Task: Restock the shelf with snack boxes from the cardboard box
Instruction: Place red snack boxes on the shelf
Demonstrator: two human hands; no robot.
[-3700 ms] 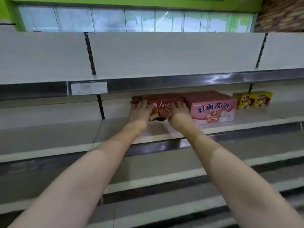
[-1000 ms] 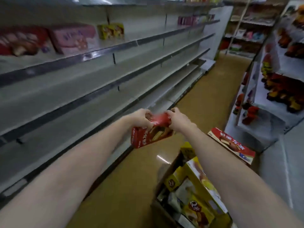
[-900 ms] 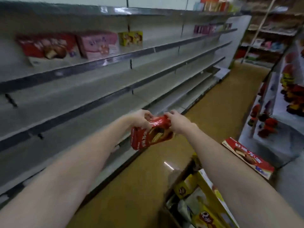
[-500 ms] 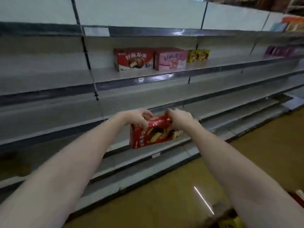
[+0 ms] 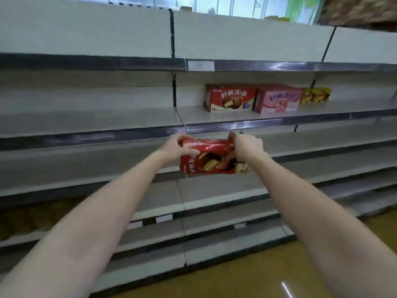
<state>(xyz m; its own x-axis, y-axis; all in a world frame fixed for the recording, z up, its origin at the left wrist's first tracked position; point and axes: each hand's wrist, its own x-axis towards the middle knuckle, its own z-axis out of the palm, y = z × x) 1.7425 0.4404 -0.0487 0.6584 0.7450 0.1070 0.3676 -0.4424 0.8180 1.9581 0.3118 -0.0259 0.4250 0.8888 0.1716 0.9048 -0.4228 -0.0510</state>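
I hold a red snack box point(image 5: 211, 157) in front of me with both hands, its printed face toward me. My left hand point(image 5: 175, 147) grips its left end and my right hand point(image 5: 248, 147) grips its right end. It hangs just below the front edge of the shelf point(image 5: 232, 117) that carries a matching red box point(image 5: 231, 97), a pink box point(image 5: 278, 99) and a small yellow box point(image 5: 315, 95). The cardboard box is out of view.
Long grey shelves run left and right at several heights, with a bare shelf stretch point(image 5: 90, 117) left of the red box. A dark upright divider point(image 5: 174, 91) splits the shelf bays. The yellow-brown floor point(image 5: 257, 278) shows at the bottom right.
My view has swung from the aisle and the cardboard box to face the shelves. The held red box has risen toward the shelf with the other boxes, still in both hands.
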